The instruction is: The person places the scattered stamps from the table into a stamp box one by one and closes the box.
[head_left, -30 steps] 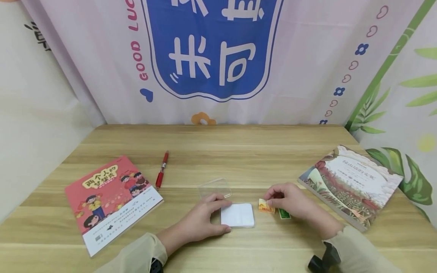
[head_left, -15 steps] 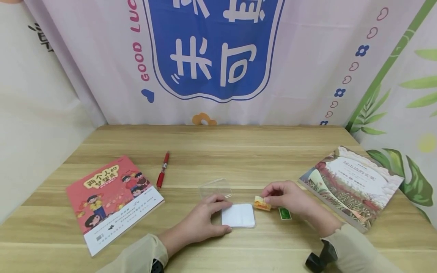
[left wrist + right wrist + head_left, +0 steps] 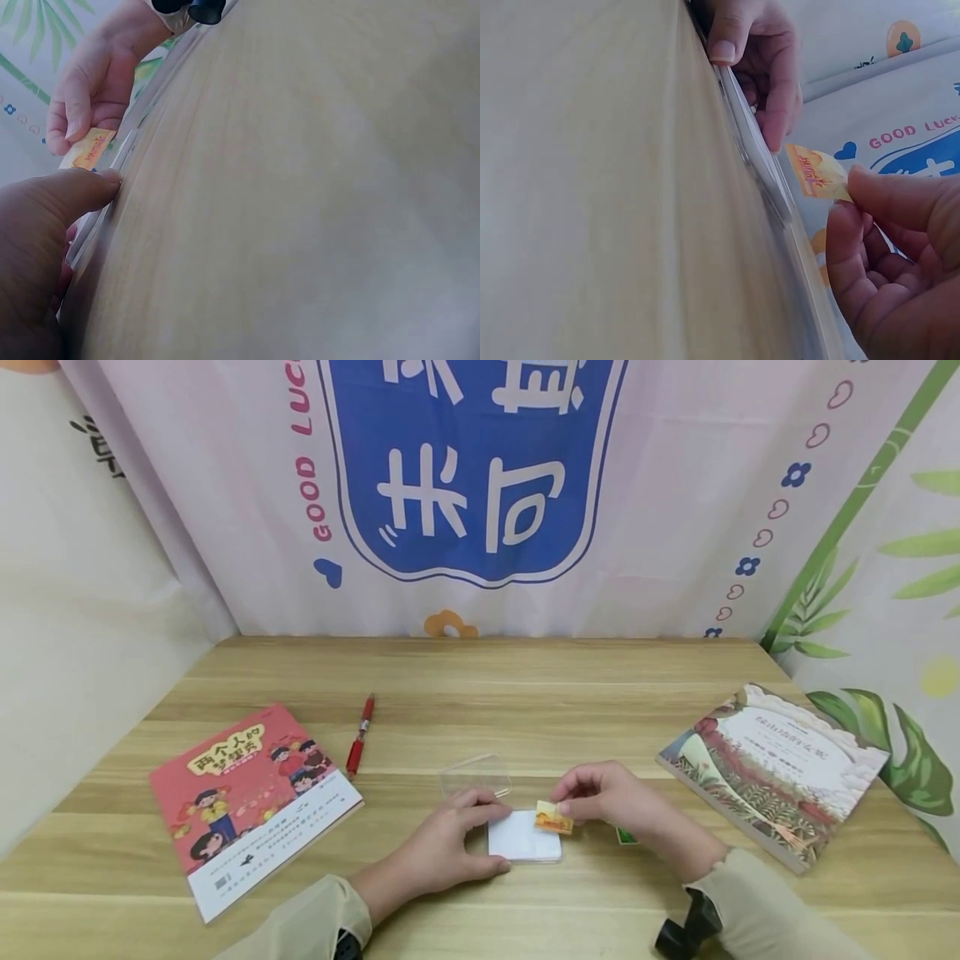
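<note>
A shallow clear plastic case (image 3: 557, 861) lies on the table with a white, round-cornered slab or stack (image 3: 512, 835) in it. My left hand (image 3: 442, 843) holds the case by its left end, thumb at the near edge and fingers at the far edge. Between thumb and fingertip, my right hand (image 3: 611, 797) pinches a small orange-and-yellow paper piece (image 3: 553, 818), stamp-like, over the right part of the white surface. In the right wrist view this paper (image 3: 815, 174) stands tilted and slightly bent, apart from the case. A green paper piece (image 3: 626, 837) lies partly hidden beneath my right hand.
Just behind the case is a clear plastic lid (image 3: 474, 770). A red pen (image 3: 361, 737) and a red-and-white book (image 3: 251, 802) lie on the left. Another illustrated book (image 3: 772, 768) is at the right. A printed curtain (image 3: 660, 527) hangs along the table's back edge.
My right hand has carried the orange-and-yellow paper leftward, from the tabletop beside the case to over its right part. The left hand keeps its hold on the case.
</note>
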The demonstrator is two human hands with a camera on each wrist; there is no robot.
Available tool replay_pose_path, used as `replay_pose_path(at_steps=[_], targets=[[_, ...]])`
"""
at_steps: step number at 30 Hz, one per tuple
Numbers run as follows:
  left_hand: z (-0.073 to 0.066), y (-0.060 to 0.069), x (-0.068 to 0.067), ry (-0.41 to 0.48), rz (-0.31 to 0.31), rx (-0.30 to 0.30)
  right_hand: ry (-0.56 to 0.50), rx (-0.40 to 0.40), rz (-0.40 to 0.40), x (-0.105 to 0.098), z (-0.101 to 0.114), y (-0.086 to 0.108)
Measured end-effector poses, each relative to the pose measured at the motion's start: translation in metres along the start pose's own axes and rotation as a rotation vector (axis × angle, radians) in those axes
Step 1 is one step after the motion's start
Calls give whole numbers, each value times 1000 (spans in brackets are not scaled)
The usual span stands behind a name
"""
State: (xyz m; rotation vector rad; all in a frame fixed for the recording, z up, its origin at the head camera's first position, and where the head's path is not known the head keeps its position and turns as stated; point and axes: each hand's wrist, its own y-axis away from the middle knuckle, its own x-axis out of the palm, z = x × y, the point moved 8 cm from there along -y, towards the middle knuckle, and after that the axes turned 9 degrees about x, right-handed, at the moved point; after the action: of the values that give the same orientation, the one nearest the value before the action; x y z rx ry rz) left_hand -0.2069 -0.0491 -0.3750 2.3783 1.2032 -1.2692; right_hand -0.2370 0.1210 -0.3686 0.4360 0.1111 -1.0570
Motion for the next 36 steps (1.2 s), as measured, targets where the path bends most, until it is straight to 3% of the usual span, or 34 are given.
replay_pose_path(at_steps=[10, 16, 27, 36], targets=[[1, 1, 0, 13, -11, 0, -83, -9, 69, 21, 1, -9], [1, 1, 0, 21, -27, 14, -59, -12, 64, 30, 4, -12], [1, 2, -1, 38, -30, 30, 101, -117, -31, 38, 13, -16], [1, 1, -1, 30, -60, 62, 200, -122, -162, 39, 15, -16]])
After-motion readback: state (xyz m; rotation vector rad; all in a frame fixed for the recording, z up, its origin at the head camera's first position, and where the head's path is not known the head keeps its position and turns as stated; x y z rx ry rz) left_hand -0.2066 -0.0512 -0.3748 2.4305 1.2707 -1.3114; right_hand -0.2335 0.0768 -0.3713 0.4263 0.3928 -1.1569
